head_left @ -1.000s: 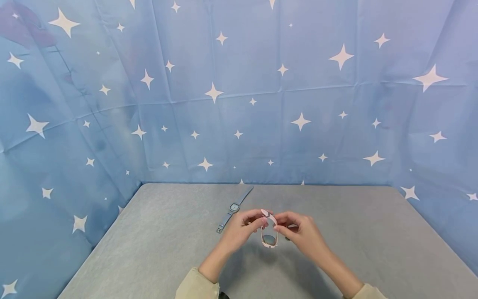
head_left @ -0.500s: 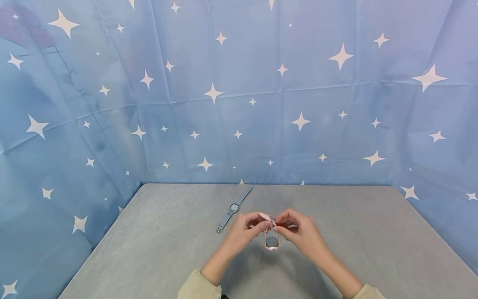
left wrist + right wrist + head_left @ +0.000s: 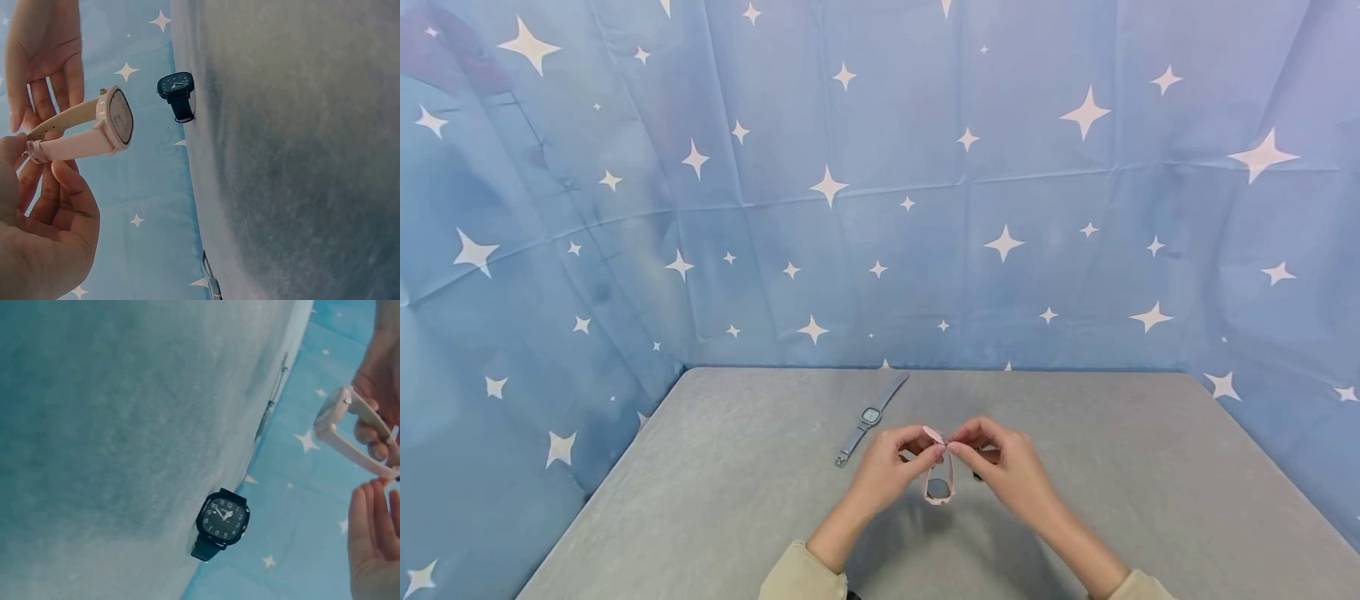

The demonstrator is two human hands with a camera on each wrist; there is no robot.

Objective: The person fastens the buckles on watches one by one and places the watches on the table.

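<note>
A pink wristwatch [image 3: 938,490] hangs face-down in a loop between the two hands, above the table. My left hand [image 3: 887,468] pinches its strap near the top of the loop, thumb and fingers at the buckle end in the left wrist view. From the other side my right hand [image 3: 1013,468] pinches the strap ends, its fingertips close to those of the left. The watch's strap [image 3: 75,145] runs from the case to the fingers, where the buckle is partly covered. In the right wrist view the pink case [image 3: 331,414] tilts toward the table.
A light blue wristwatch [image 3: 870,416] lies stretched out on the grey table [image 3: 745,483], left of the hands. Beyond the right hand stands a black wristwatch [image 3: 223,519], mostly hidden in the head view. A blue star-patterned cloth [image 3: 880,208] rises behind the table.
Both hands have drawn closer together at the strap's top, and the fingertips now nearly meet. The hanging watch case has swung slightly, ending a little left of where it was half a second ago.
</note>
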